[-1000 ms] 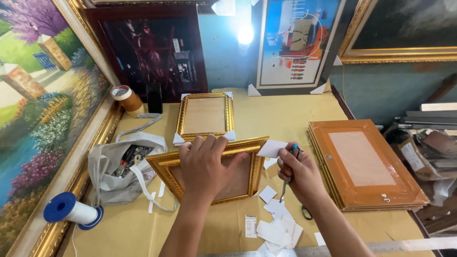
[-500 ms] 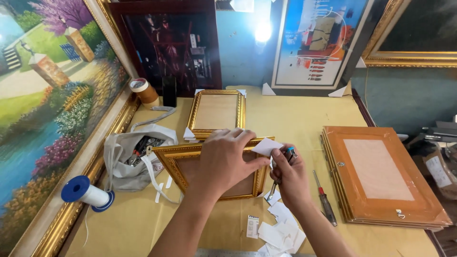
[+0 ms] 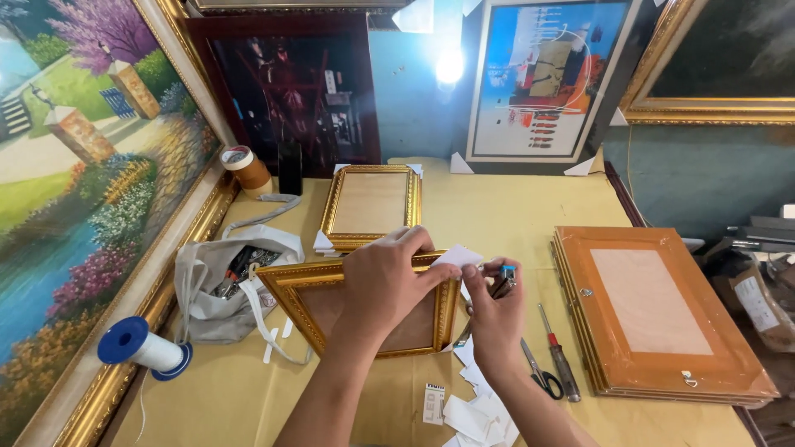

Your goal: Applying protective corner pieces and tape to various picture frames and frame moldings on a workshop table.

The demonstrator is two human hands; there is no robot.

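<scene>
The left hand [image 3: 385, 285] grips the gold frame [image 3: 310, 310] by its right corner, beside a white cardboard corner [image 3: 458, 257]. The right hand [image 3: 495, 314] closes around a small tool [image 3: 505, 277].

Second gilt frame [image 3: 370, 204] lying flat; stack of orange frame backs [image 3: 658, 310] at right; screwdriver [image 3: 559, 362] beside scissors [image 3: 536, 372]; white cloth bag [image 3: 222, 281]; blue-capped spool [image 3: 142, 348]; tape roll [image 3: 246, 169] — landscape painting [image 3: 79, 174] leaning left.
</scene>
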